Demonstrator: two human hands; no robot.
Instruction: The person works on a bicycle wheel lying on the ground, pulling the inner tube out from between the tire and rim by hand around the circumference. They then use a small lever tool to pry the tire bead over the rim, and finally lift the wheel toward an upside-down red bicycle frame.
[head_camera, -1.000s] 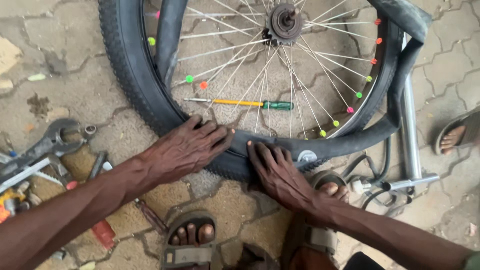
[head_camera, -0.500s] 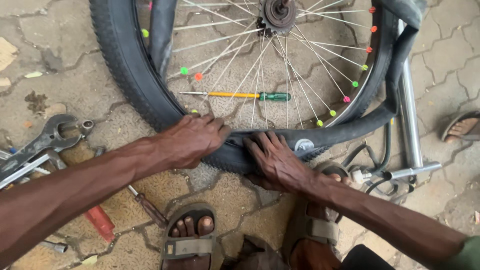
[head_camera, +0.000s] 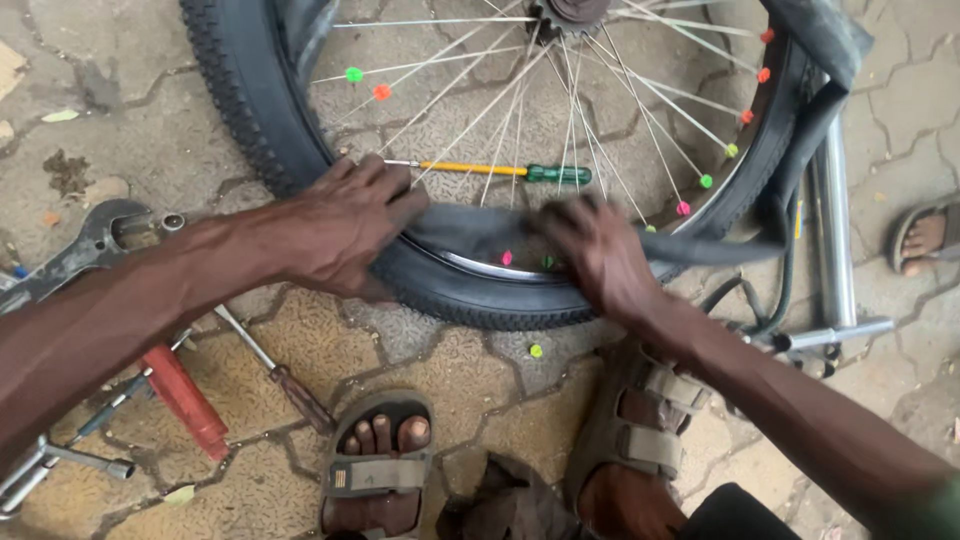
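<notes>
At about nine o'clock a grey wrench (head_camera: 95, 245) lies on the paved ground (head_camera: 130, 120), and toward seven o'clock a red-handled tool (head_camera: 185, 400) and a brown-handled screwdriver (head_camera: 285, 385) lie near each other below the left forearm. The left hand (head_camera: 345, 230), just left of centre, curls its fingers over the black tyre (head_camera: 470, 290) and grips the near end of the loose black inner tube (head_camera: 470, 228), thumb side toward the rim. At six o'clock two sandalled feet (head_camera: 375, 470) stand just below the wheel, and a small green bead (head_camera: 536, 351) lies on the ground between them and the tyre. The bicycle wheel (head_camera: 520, 120) fills twelve o'clock, lying flat, with coloured beads on its spokes and a yellow-shafted, green-handled screwdriver (head_camera: 490, 170) lying under the spokes. The right hand (head_camera: 600, 255), just right of centre and blurred, lies palm down with fingers spread, pressing the tube against the rim. From there the tube runs on toward two o'clock, draped over the tyre's edge. At three o'clock a grey metal pump (head_camera: 835, 240) lies beside the wheel, and another person's sandalled foot (head_camera: 925, 235) shows at the edge.
</notes>
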